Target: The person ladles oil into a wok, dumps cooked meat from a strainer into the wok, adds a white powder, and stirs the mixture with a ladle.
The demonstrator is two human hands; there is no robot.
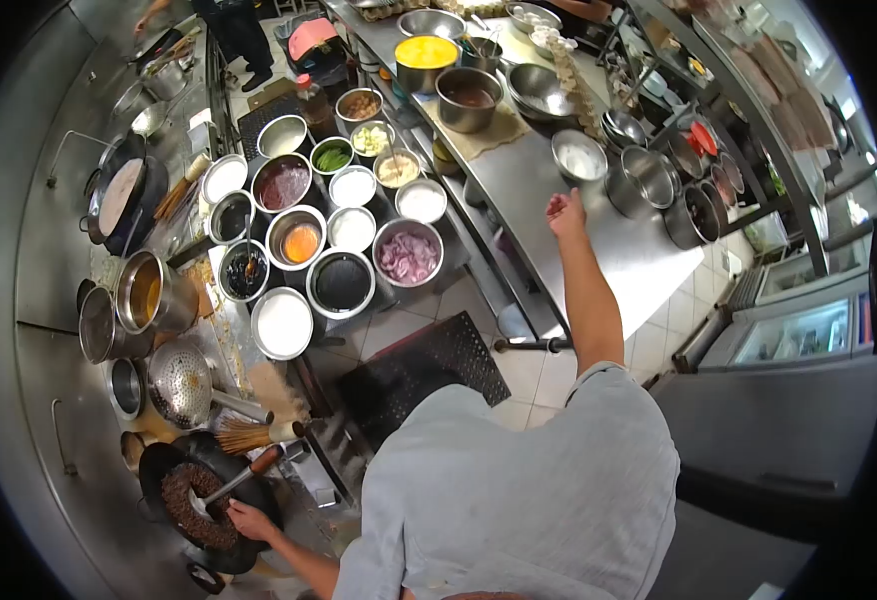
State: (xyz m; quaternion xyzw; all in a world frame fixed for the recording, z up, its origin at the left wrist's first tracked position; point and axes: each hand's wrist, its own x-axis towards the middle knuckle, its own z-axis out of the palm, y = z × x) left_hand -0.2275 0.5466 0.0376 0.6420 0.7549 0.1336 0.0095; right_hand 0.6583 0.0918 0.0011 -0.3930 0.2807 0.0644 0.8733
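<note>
My left hand (249, 520) is over the near side of a black wok (257, 492) at the lower left, its fingers pointing at dark brown minced food (191, 492). Whether those fingers grip anything is too small to tell. A wok spatula (221, 491) with a wooden handle rests in the food, just beyond the hand. My right hand (566, 213) is raised above the steel counter, fingers loosely curled and thumb apart, with nothing visible in it. Closest to it is a metal bowl of white powder (580, 157), a small gap away.
Several metal pots of ingredients, including sliced purple onion (409, 253), crowd the middle. A perforated strainer (180, 384) and bamboo brush (251, 435) lie beside the wok. A nested steel pot (643, 180) stands right of the bowl. Another person (234, 35) stands at the far left.
</note>
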